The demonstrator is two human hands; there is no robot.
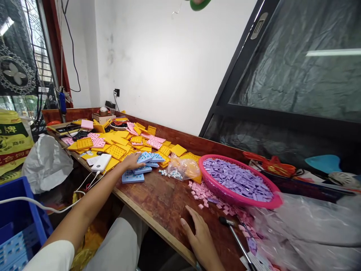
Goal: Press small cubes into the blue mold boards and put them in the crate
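My left hand (132, 162) reaches out to a small pile of light blue boards (132, 177) dotted with darker blue bits. Its thumb and fingers close on the near edge of the upper left blue board (144, 157); part of the grip is hidden. Flat against the brown tabletop (158, 197), my right hand (199, 234) holds nothing, with thumb and fingers apart. Small white and blue pieces (172, 173) spill from a clear plastic bag (184, 168) right of the boards. Beyond my right hand lie many small pink tiles (200, 192).
A pink basket (239, 199) full of purple pieces stands at the right, near a black-handled metal tool (238, 241) and clear plastic sheeting (310, 226). Yellow boards (117, 151) heap up at the back left. A white power bank (101, 162) trails cables over the edge.
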